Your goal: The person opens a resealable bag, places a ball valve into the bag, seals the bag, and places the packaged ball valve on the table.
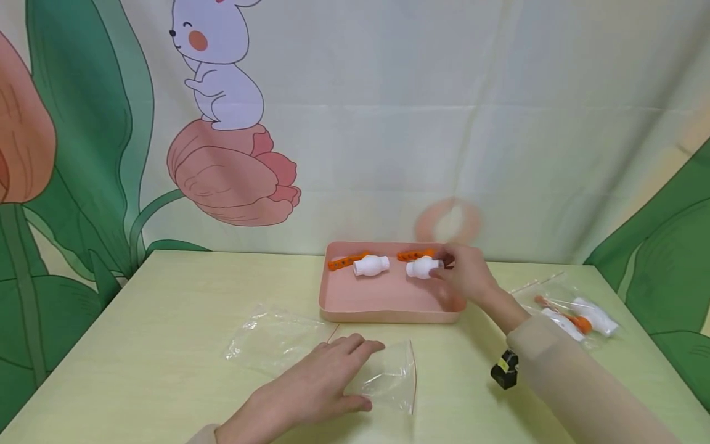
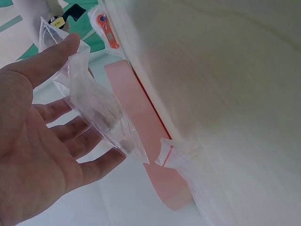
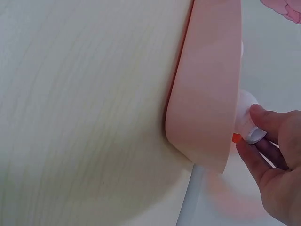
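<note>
Over the pink tray (image 1: pixel 388 316), my right hand (image 1: pixel 463 268) pinches the right end of a white bulging tube (image 1: pixel 423 267) between thumb and fingers. In the right wrist view, the tube's open round end (image 3: pixel 255 135) shows between the fingertips. Beside it in the tray lies an orange strip with holes (image 1: pixel 415 254). A second white tube (image 1: pixel 371 266) and another orange strip (image 1: pixel 345 262) lie further left. My left hand (image 1: pixel 316 379) is spread over a clear zip bag (image 1: pixel 388 379), its thumb and fingers apart with the plastic between them (image 2: pixel 101 106).
Another clear bag (image 1: pixel 272 336) lies flat left of the tray's front. At the right, a filled clear bag (image 1: pixel 571 314) contains white and orange parts. A small black object with a yellow label (image 1: pixel 505 370) is by the right sleeve. A printed curtain (image 1: pixel 377 135) hangs behind the table.
</note>
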`<action>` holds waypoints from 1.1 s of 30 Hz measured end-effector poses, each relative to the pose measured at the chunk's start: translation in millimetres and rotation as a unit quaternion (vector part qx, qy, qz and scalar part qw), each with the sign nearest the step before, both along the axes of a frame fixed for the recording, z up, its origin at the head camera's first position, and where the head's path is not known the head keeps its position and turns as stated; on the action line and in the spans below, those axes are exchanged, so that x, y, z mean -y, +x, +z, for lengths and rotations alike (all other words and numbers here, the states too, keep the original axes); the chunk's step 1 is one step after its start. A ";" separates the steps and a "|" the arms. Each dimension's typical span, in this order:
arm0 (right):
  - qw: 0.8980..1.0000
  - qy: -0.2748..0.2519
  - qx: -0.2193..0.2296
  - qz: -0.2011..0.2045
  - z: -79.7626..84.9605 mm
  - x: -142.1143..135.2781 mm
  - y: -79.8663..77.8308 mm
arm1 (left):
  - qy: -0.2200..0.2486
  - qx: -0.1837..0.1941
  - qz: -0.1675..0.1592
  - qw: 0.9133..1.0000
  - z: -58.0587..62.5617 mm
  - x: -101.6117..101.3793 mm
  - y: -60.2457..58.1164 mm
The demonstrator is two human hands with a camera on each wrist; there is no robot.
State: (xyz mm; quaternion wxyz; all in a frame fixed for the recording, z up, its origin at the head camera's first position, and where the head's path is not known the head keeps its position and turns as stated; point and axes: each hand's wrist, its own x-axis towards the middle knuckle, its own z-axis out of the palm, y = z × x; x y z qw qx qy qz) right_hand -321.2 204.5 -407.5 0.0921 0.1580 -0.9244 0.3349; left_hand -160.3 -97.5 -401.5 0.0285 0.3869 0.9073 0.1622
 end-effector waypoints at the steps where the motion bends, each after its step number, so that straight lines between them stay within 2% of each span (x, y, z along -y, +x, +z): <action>1: 1.000 -0.011 -0.003 -0.004 0.0 -0.2 0.9 | 0.000 0.001 0.001 1.000 0.0 0.1 0.0; 4: 0.999 -0.033 -0.012 -0.013 1.2 -0.5 4.3 | -0.001 0.004 0.004 1.000 -0.1 0.6 0.0; 21: 0.996 -0.077 -0.016 -0.036 10.0 -6.3 34.9 | 0.012 0.003 0.028 1.000 0.1 6.9 -4.1; 28: 0.992 -0.123 -0.008 -0.021 17.9 -8.3 51.8 | 0.016 0.002 0.046 0.999 1.3 12.1 -8.0; 33: 0.990 -0.141 0.005 -0.019 22.7 -9.5 66.5 | 0.025 0.005 0.048 0.999 2.1 12.9 -12.3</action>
